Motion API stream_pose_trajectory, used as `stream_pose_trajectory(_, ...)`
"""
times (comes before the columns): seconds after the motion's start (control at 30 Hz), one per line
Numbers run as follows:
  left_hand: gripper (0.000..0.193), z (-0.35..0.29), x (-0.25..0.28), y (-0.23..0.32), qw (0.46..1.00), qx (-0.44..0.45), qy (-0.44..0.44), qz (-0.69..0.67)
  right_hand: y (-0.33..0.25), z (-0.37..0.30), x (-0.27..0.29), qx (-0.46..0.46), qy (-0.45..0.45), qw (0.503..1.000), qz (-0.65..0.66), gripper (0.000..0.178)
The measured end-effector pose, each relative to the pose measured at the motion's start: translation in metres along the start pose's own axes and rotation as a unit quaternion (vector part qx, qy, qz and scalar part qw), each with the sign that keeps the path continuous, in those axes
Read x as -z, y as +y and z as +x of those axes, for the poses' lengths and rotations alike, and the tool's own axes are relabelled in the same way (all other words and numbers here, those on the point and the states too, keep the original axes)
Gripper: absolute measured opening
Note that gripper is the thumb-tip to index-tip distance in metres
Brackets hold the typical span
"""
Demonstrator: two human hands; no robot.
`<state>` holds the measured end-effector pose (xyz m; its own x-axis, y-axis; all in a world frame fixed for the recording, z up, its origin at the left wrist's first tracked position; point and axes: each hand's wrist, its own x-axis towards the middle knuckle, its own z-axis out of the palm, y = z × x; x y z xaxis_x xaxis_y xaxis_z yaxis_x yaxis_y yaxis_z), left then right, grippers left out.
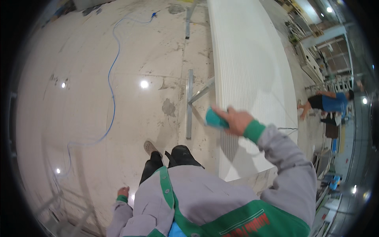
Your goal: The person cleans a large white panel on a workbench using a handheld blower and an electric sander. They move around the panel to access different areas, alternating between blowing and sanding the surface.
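A rounded teal object (215, 117), blurred and of a kind I cannot make out, is gripped in my right hand (237, 121). That hand is over the near left part of a long white panel (252, 71) with fine ribs along its length. The teal object reaches past the panel's left edge; whether it touches the panel, I cannot tell. Low on the left, my left hand (123, 192) hangs beside my body, away from the panel. Its fingers look curled, with nothing seen in them.
A metal trestle (190, 104) supports the panel, its foot jutting out to the left. Across the pale, stained floor (154, 94) winds a blue hose (113, 94). Another metal stand (75, 209) is at lower left. A person in a blue shirt (333, 102) is beyond the panel, at right.
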<state>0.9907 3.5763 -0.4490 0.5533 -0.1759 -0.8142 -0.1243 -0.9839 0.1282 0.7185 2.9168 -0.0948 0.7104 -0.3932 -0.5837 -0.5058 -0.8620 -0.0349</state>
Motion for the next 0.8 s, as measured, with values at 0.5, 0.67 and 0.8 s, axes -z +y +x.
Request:
stream_pose_trajectory(0.5,0.058,0.280,0.359,0.416,0.952,-0.231,0.163,-0.115,0.086,0.170,0.154,-0.136,0.013,0.990,-0.013,0.100)
stream_pose_trajectory(0.67,0.061,0.293,0.341,0.413,0.988,-0.122,0.090,0.036,0.176,0.297,0.254,-0.128,0.015,0.991,-0.045,0.100)
stream_pose_trajectory(0.8,0.059,0.287,0.320,0.414,0.999,-0.039,0.027,0.007,0.240,0.400,0.319,-0.148,0.036,0.987,-0.055,0.099)
